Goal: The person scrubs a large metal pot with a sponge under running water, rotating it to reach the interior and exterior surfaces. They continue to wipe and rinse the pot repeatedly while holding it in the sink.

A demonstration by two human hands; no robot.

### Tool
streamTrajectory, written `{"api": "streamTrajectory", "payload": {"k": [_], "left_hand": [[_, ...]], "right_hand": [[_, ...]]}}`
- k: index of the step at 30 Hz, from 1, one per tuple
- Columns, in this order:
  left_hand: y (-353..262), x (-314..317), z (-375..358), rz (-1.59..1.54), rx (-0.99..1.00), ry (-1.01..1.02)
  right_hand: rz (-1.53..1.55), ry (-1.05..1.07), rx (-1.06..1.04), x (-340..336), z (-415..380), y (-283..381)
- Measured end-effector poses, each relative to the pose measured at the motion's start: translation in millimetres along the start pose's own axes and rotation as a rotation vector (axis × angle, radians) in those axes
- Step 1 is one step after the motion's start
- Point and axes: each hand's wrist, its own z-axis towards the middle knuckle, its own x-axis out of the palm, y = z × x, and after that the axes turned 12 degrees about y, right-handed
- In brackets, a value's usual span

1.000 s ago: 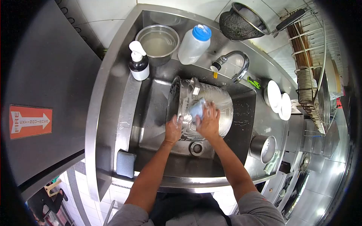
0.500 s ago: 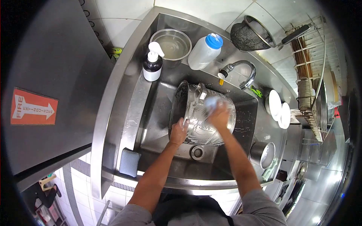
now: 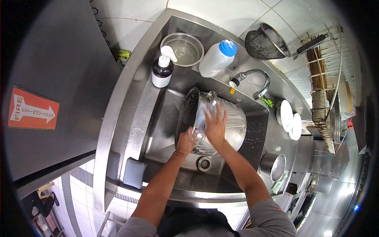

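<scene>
A large metal stockpot [image 3: 233,122] lies on its side in the sink [image 3: 166,106], its wall streaked with suds and its mouth facing left. My left hand [image 3: 186,141] is closed on the lower part of the pot's rim. Against the outer wall near the rim, my right hand [image 3: 215,128] presses a pale blue sponge [image 3: 201,115], with its fingers partly spread over it. Motion blurs the sponge's outline. Below the pot, the round drain [image 3: 204,163] shows in the sink floor.
Along the sink's back ledge stand a pump bottle [image 3: 162,74], a metal bowl of water [image 3: 182,49], a blue-capped bottle [image 3: 217,59] and the faucet [image 3: 260,81]. A grey sponge [image 3: 134,173] rests front left. White bowls [image 3: 286,114] and a small metal pot [image 3: 273,166] sit right.
My right hand has moved left across the pot's wall with the sponge, closer to the rim. My left hand stays on the rim. The camera view has shifted slightly.
</scene>
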Motion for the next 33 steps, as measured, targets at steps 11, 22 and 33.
{"api": "streamTrajectory", "payload": {"k": [11,22,33], "left_hand": [[-3.9,-4.8,-10.0,0.127,-0.019,0.069],[-80.5,-10.1,118.3,0.346,-0.307,0.044],[-54.3,-12.4,152.8,0.019,-0.560,0.233]], "right_hand": [[-0.088,-0.047,-0.001,46.6,-64.2,-48.6],[0.200,-0.031,-0.012,43.9,-12.6,-83.8],[0.161,0.303,0.384,-7.2,16.3,-137.4]]}}
